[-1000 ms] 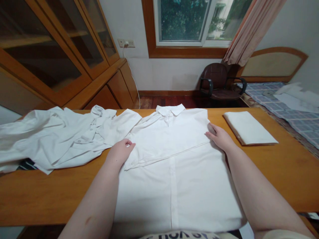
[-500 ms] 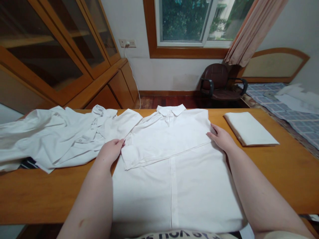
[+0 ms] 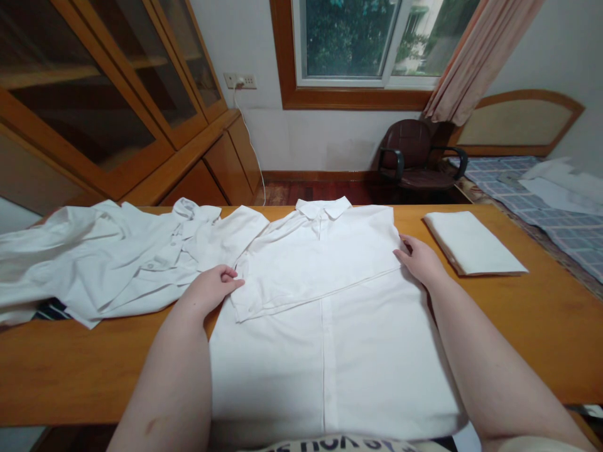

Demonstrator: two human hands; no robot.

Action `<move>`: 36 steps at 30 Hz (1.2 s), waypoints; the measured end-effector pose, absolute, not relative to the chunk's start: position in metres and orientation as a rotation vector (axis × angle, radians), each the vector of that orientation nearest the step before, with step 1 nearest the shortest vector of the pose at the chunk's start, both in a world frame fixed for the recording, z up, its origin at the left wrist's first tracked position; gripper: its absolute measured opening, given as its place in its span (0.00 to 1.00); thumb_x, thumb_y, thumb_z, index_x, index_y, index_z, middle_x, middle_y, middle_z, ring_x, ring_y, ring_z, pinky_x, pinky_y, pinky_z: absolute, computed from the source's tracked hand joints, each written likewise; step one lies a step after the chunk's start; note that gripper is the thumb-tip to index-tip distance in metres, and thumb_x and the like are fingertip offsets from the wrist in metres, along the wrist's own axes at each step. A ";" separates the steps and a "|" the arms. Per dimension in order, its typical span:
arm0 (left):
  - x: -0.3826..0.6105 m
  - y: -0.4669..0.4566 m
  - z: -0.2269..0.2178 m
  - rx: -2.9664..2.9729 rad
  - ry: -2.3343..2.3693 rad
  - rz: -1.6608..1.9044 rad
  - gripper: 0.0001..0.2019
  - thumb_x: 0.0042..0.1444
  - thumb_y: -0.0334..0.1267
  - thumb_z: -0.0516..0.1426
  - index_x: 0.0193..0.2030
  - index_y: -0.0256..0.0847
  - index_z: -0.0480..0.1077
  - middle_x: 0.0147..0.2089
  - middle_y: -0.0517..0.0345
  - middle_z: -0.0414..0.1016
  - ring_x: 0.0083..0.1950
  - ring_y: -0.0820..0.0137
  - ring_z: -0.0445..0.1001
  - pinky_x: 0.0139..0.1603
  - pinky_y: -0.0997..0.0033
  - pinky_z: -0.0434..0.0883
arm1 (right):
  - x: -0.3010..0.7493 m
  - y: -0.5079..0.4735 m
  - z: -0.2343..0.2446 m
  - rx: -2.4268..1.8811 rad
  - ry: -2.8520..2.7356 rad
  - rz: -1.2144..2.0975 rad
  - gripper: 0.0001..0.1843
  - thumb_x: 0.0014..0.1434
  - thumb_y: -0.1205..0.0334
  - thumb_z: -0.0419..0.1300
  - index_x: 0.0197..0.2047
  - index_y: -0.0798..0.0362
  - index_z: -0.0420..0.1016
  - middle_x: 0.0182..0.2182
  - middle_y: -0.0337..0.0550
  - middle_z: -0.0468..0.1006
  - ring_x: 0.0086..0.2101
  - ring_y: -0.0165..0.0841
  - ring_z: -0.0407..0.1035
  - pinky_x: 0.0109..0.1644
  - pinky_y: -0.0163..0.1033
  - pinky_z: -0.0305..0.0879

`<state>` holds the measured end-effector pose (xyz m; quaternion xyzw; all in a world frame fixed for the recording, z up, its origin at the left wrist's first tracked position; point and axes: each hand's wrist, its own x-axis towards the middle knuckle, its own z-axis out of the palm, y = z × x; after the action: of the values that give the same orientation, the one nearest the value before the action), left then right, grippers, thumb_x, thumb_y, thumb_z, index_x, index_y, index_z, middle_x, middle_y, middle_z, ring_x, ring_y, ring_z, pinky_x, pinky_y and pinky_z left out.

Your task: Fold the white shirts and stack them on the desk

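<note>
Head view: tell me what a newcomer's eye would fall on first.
Probably the white shirt, spread front up across the middle of the table between the left hand and the right hand. Next, the rumpled white clothing to its left and the neatly folded white cloth to its right.

- Shirt [image 3: 325, 276], centre: matt cloth, mostly smooth, lightly creased.
- Pile [image 3: 127, 257], left: matt cloth, rumpled surface.
- Bundle [image 3: 475, 243], right: matt cloth, smooth on top.
- Table [image 3: 61, 370], lower half: smooth wood, soft sheen.
- Cabinet [image 3: 136, 94], upper left: varnished-looking wood; panes [image 3: 70, 69] of glossy glass.
- Curtain [image 3: 480, 59], upper right: matt, pleated cloth.
- Chair [image 3: 407, 141], right of centre: leather-like, slightly glossy; armrests [image 3: 398, 162] look plastic.
- Floor [image 3: 320, 190], centre: glossy wood.
</note>
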<state>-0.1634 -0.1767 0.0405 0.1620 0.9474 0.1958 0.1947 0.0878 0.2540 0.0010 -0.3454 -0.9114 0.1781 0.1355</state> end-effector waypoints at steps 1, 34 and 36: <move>-0.164 -0.177 0.039 0.456 2.652 0.534 0.15 0.44 0.48 0.58 0.37 0.43 0.69 0.33 0.61 0.75 0.33 0.67 0.73 0.32 0.71 0.65 | 0.088 0.255 0.001 -1.059 -2.619 0.498 0.27 0.56 0.56 0.58 0.58 0.55 0.69 0.46 0.51 0.77 0.46 0.42 0.71 0.50 0.44 0.64; -0.084 -0.036 -0.007 1.622 2.516 0.201 0.31 0.62 0.54 0.44 0.70 0.48 0.47 0.73 0.52 0.40 0.73 0.60 0.39 0.69 0.51 0.39 | 0.065 0.195 -0.016 -0.523 -3.120 0.073 0.36 0.64 0.42 0.42 0.69 0.53 0.50 0.68 0.52 0.47 0.66 0.44 0.42 0.66 0.53 0.42; -0.082 -0.043 -0.005 1.607 2.514 0.180 0.31 0.62 0.53 0.44 0.70 0.48 0.47 0.73 0.52 0.40 0.73 0.60 0.39 0.69 0.51 0.40 | 0.067 0.186 -0.015 -0.533 -3.122 0.069 0.36 0.64 0.42 0.42 0.69 0.53 0.50 0.68 0.53 0.46 0.66 0.45 0.42 0.66 0.54 0.42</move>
<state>-0.0815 -0.0434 -0.0053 0.5361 0.8386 0.0602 0.0761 0.0667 0.1856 -0.0150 -0.1681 -0.9854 0.0219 -0.0130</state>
